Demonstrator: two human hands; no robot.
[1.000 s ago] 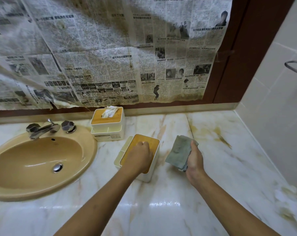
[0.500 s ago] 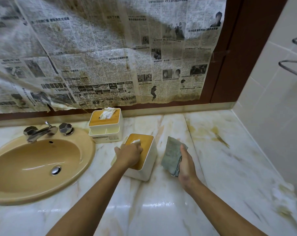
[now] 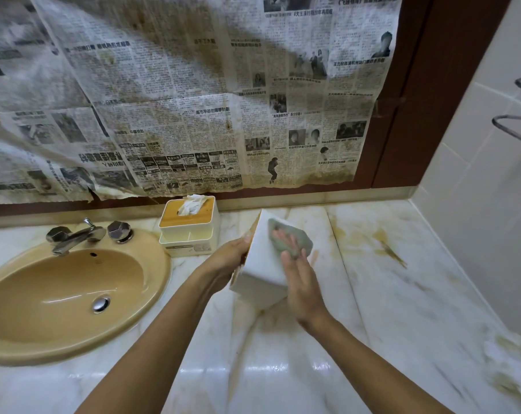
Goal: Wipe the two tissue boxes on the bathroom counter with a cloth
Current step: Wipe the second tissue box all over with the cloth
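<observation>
white tissue box (image 3: 262, 264) tilted just right of the sink (image 3: 74, 294), wood-tone lid facing it. left grip (image 3: 232, 258) clasps the lid side. right grip (image 3: 302, 282), fingers straight, presses grey-green cloth (image 3: 295, 239) on its white wall. second box (image 3: 190, 231) upright at sink's back-right rim, tissue poking out.

Cloth (image 3: 293, 238) on near box (image 3: 260, 265); far box (image 3: 190, 231) behind-left.
</observation>
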